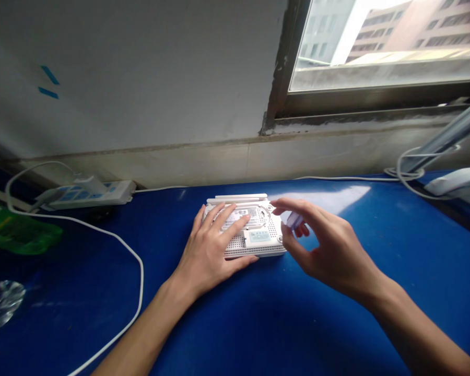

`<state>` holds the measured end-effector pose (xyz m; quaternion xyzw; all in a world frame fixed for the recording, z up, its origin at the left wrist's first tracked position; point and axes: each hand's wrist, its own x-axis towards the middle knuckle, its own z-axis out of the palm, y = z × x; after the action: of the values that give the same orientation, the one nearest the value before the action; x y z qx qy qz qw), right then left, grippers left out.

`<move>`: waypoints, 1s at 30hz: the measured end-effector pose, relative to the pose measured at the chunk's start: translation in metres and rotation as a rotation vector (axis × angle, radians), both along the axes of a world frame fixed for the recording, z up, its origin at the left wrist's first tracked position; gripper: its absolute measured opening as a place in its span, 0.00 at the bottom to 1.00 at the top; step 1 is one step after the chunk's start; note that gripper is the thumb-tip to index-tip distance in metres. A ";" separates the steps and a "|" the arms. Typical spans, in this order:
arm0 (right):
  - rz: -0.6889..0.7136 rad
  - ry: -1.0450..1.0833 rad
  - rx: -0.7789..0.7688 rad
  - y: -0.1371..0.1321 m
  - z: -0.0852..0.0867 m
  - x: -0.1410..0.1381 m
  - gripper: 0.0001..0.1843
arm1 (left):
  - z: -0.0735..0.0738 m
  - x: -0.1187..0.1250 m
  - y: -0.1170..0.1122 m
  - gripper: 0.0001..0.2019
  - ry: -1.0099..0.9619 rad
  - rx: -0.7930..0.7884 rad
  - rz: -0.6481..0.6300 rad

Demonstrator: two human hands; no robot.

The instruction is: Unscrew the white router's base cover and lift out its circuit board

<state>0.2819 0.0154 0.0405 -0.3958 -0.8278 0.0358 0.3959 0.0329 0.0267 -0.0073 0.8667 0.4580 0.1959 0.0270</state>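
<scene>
A white router [258,222] lies on the blue table with its labelled, vented underside up. Its folded antennas [238,198] run along the far edge. My left hand [215,237] rests on the router's left part with fingers spread flat and the thumb along the near edge, covering part of the label. Beside the router's right end, my right hand [317,230] is curled, thumb and index finger apart from each other. Within its fingers sits a small pale, bluish-white piece [292,219]; blur and the fingers hide what kind it is.
A white power strip [117,192] with a plugged-in adapter stands at the back left. Its white cable [141,271] loops across the left of the table. A green bottle [19,230] and clear crumpled plastic [2,303] lie at far left. A metal pole [442,136] rises at right.
</scene>
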 end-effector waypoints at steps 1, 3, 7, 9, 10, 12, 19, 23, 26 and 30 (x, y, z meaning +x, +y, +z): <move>0.008 -0.012 0.001 0.000 0.001 0.000 0.24 | 0.000 0.000 0.000 0.39 0.000 0.001 0.000; 0.006 -0.047 0.010 0.000 0.002 0.000 0.24 | 0.000 0.000 0.000 0.39 0.000 0.003 0.000; -0.010 -0.125 0.040 0.001 -0.003 0.006 0.25 | 0.000 0.000 0.000 0.39 0.002 0.005 -0.003; 0.003 -0.123 0.011 0.003 -0.006 0.010 0.27 | 0.000 0.000 0.000 0.39 0.001 0.003 -0.003; 0.010 -0.109 -0.011 0.004 -0.007 0.011 0.29 | 0.000 0.000 0.000 0.38 0.001 0.001 -0.004; 0.022 -0.079 -0.047 0.005 -0.007 0.014 0.30 | 0.001 0.000 0.000 0.38 0.002 -0.003 -0.003; 0.028 -0.033 -0.085 0.006 -0.008 0.017 0.29 | 0.001 0.000 0.000 0.39 0.013 -0.005 -0.002; 0.019 -0.011 -0.094 0.006 -0.009 0.018 0.32 | 0.002 0.000 0.000 0.39 -0.001 0.000 -0.004; 0.022 -0.006 -0.114 0.004 -0.008 0.017 0.33 | 0.001 0.000 0.000 0.39 -0.007 0.002 -0.004; 0.018 -0.022 -0.138 0.004 -0.007 0.016 0.32 | 0.001 0.000 0.000 0.38 -0.003 0.003 -0.003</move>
<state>0.2980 0.0192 0.0339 -0.4150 -0.8313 0.0918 0.3582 0.0325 0.0267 -0.0064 0.8671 0.4564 0.1977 0.0267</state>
